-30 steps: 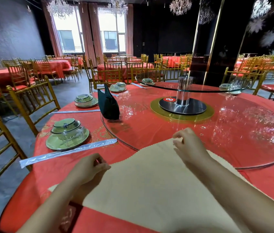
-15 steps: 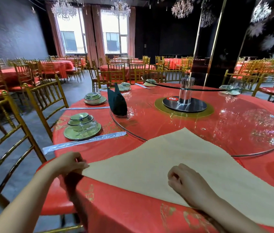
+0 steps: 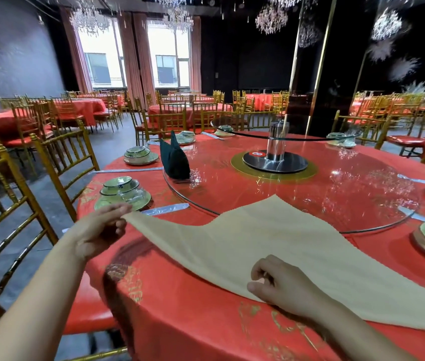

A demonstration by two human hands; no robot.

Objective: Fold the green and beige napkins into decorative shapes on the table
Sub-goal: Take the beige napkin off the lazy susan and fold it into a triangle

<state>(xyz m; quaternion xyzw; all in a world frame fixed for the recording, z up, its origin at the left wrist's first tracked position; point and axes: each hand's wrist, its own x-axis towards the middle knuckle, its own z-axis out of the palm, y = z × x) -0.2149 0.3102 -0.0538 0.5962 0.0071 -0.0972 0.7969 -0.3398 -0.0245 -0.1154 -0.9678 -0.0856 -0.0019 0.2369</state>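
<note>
While the head feed holds this angle, I enter the items as I read them from my station.

1. beige napkin (image 3: 271, 238): spread across the near part of the tabletop (image 3: 193, 321), its far point lying over the rim of the glass turntable (image 3: 336, 194). It is mostly flat, with the left corner raised off the cloth. No fold shows, so I judge its shaping barely begun.

2. left grip (image 3: 99, 230): thumb and fingertips pinched tight on that raised left corner, just beside the place setting (image 3: 122, 191). I judge it is held high to carry the corner across for a first fold without dragging the cloth.

3. right grip (image 3: 281, 282): fingers curled at the near hem, thumb and forefinger appearing to nip it at the tabletop. It is likely an anchor, so the sheet does not slide when the other corner travels.

4. green napkin (image 3: 175, 160): standing upright at the turntable's left edge, folded into a pointed shape, well apart from both grips. Its share of the task looks done.

5. wrapped utensil (image 3: 167, 209): lying flat between the place setting and the turntable, near the lifted corner. A low swing could catch it.

6. gold chair (image 3: 57, 157): at the tabletop's left side, apart from the work.
</note>
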